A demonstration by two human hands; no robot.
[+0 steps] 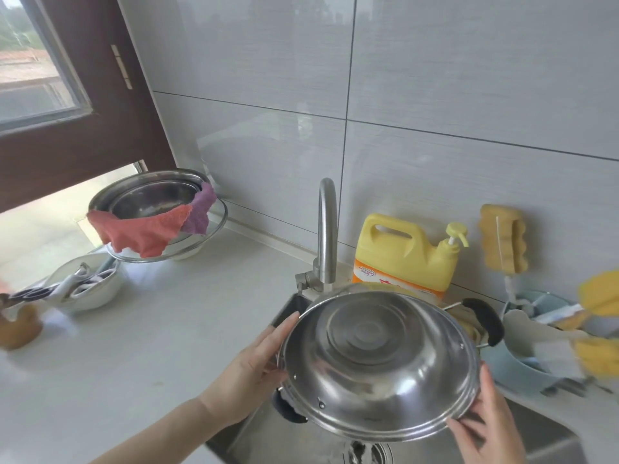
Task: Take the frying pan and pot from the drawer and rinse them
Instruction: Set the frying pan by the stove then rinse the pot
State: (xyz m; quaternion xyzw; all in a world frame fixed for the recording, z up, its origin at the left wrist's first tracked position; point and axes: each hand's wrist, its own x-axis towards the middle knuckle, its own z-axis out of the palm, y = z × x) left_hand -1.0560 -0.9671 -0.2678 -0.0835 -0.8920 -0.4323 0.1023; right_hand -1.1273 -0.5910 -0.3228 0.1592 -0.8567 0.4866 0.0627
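Observation:
A stainless steel pot (pixel 378 363) with two black side handles is held tilted over the sink (pixel 542 440), its ringed underside turned toward me. My left hand (pixel 248 370) grips its left rim, fingers spread along the edge. My right hand (pixel 485 423) holds the lower right rim. The curved steel faucet (pixel 326 236) stands just behind the pot; no water is visible. No frying pan shows in view.
A yellow detergent jug (pixel 402 259) stands behind the pot. Sponges hang on the wall (pixel 502 239) and sit at the right edge. Stacked steel bowls with pink and purple cloths (pixel 157 216) and a white bowl of utensils (pixel 83 289) rest on the left counter.

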